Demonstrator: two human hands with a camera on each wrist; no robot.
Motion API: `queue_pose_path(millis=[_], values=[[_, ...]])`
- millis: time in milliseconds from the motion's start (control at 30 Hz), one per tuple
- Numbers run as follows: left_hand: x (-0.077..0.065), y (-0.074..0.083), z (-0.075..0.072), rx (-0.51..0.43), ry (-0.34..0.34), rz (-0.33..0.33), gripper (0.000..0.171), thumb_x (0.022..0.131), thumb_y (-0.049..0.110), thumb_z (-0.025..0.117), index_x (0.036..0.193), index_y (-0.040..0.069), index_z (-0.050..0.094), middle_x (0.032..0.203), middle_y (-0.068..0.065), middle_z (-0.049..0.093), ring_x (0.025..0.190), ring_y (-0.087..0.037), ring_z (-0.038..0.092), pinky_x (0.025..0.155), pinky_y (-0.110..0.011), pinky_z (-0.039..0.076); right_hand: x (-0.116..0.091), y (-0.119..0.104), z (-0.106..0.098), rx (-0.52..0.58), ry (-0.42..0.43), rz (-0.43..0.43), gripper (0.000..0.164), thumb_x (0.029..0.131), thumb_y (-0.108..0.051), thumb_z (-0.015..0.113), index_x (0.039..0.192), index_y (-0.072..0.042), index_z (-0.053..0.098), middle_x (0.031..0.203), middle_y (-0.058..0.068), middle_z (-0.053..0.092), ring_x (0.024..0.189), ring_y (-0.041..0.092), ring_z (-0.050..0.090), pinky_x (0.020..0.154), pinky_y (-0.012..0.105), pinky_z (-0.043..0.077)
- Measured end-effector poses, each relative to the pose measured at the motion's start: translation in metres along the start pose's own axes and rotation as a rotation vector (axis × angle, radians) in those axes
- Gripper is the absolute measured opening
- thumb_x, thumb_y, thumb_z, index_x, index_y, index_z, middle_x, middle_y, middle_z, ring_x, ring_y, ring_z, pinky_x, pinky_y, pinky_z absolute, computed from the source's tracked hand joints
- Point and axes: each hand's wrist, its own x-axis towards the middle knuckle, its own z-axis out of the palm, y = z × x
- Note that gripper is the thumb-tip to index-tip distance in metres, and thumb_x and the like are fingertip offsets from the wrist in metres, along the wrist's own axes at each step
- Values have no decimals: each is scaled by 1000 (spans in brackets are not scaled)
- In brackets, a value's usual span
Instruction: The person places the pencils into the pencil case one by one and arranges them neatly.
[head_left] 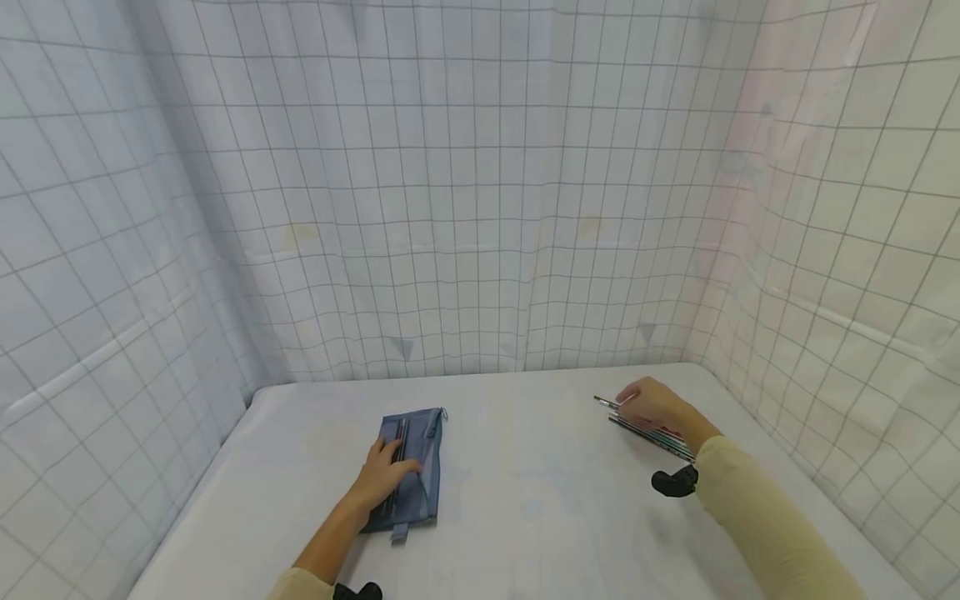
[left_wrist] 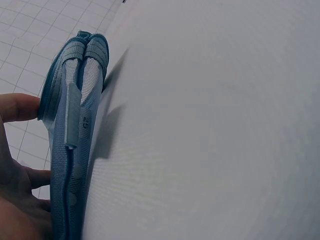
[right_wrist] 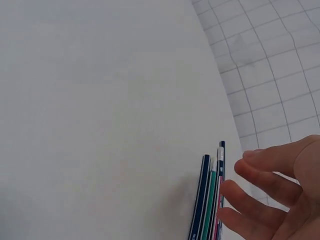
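Note:
On the left of the table lies a blue zippered pencil case (head_left: 426, 500), with a few dark pencils (head_left: 402, 433) lengthwise along it; whether they lie in or on it I cannot tell. My left hand (head_left: 381, 479) rests across case and pencils, fingers spread. From the side, the left wrist view has the case (left_wrist: 70, 150) with fingers touching its face. At the far right, my right hand (head_left: 654, 404) is over a bundle of pencils (head_left: 651, 435). In the right wrist view its loosely bent fingers (right_wrist: 255, 205) are beside the dark, green and pink pencils (right_wrist: 202, 195), with none visibly pinched.
A white table (head_left: 525, 483) stretches between the two hands. White grid-patterned curtains (head_left: 480, 208) hang behind it and along both sides. Black wrist straps with devices (head_left: 675, 482) sit on both wrists.

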Motion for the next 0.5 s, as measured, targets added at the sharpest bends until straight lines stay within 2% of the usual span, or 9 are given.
queue_pose_path(millis=[67,200,500], values=[[1,0,0,2,2,1,85,91,32,65,158,-7,30,165,-34,3,148,-61,5,112,-76,11,-5,7,-4,-43,7,-3,39,94,-5,67,131,9,64,113,18,70,81,22,61,70,37,57],[2,-2,1,5,0,-1,86,90,33,65,158,-7,30,165,-34,3,148,-61,5,112,-76,11,-11,23,-11,-123,9,1,34,93,-4,69,124,8,68,111,18,71,82,23,63,68,36,56],[2,-1,1,18,7,11,86,90,33,65,157,-8,31,165,-35,5,147,-61,6,112,-76,12,-15,55,-12,-213,46,0,22,89,-2,74,110,3,73,101,11,71,92,27,66,78,43,57]])
